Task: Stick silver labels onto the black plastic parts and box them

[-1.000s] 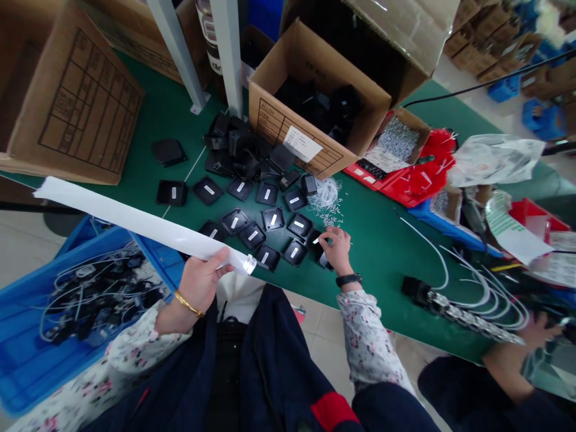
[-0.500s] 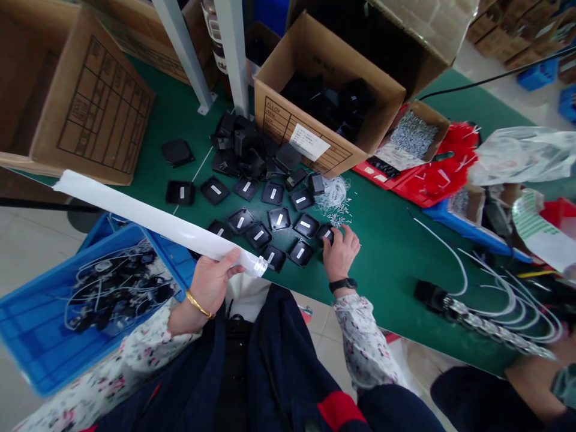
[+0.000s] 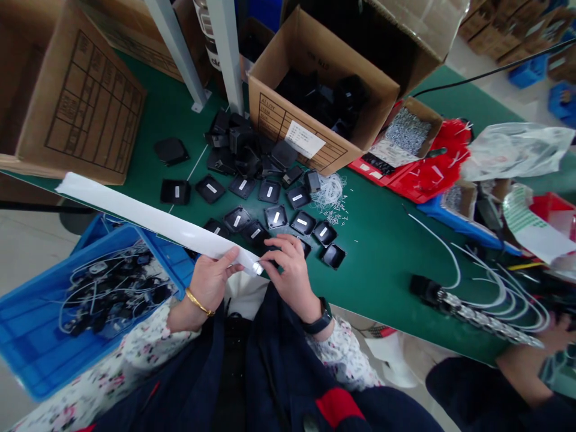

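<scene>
My left hand (image 3: 207,281) is closed round the near end of a long white backing strip (image 3: 148,218) that slants up to the left over the blue crate. My right hand (image 3: 288,270) has come to the strip's tip, its fingertips pinching at a small shiny label (image 3: 258,267) there. Just beyond both hands lie rows of black square housings (image 3: 274,216) on the green table (image 3: 382,240), most with a small white label in the middle. One black housing (image 3: 333,255) at the right end of the near row bears no label.
An open cardboard box (image 3: 315,96) of black parts stands behind the rows, beside a pile of small white pieces (image 3: 330,195). A blue crate (image 3: 90,300) of wired parts sits at my left. Red trays (image 3: 423,171), white cables (image 3: 486,282) and another person's hand (image 3: 555,333) are at right.
My right hand left the black housing at the right end of the near row and moved left to the strip's tip. The left hand stayed with the strip.
</scene>
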